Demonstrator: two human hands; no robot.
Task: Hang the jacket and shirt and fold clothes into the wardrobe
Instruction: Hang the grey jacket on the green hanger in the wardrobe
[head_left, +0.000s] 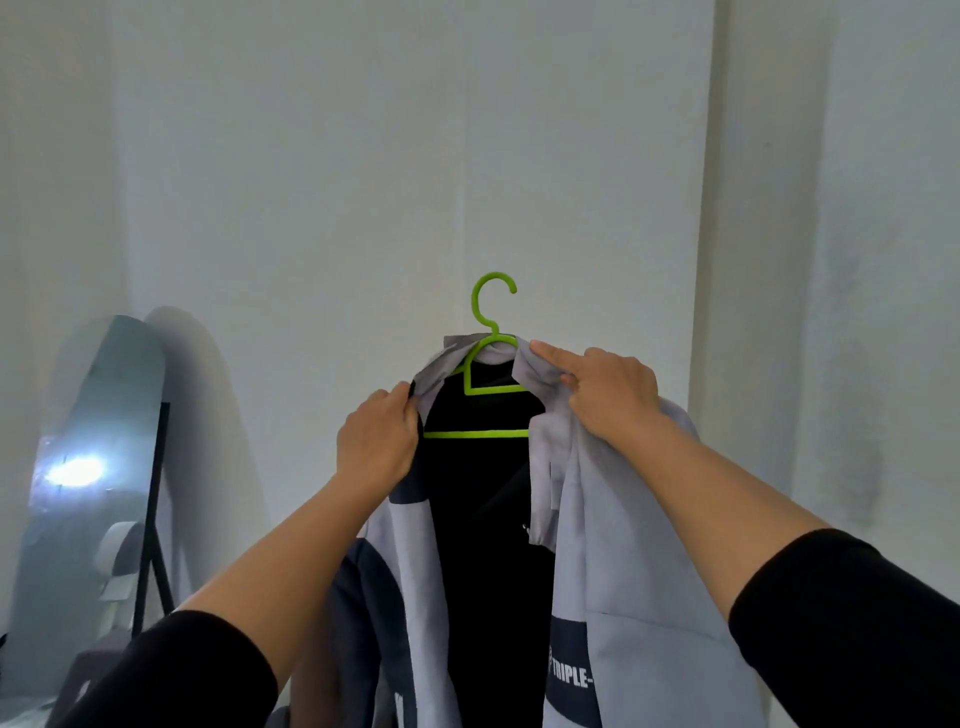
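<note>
Both forearms raised, left hand (376, 441) and right hand (608, 387) gripping jacket (623, 545).

A tall mirror (98, 467) on a black stand leans against the white wall (363, 156).

Both arms reach up and forward, black sleeves pushed to the elbows, the left hand (376, 441) curled with fingers pinched tight, the right hand (610, 392) clenched, its index finger extended leftward.
</note>
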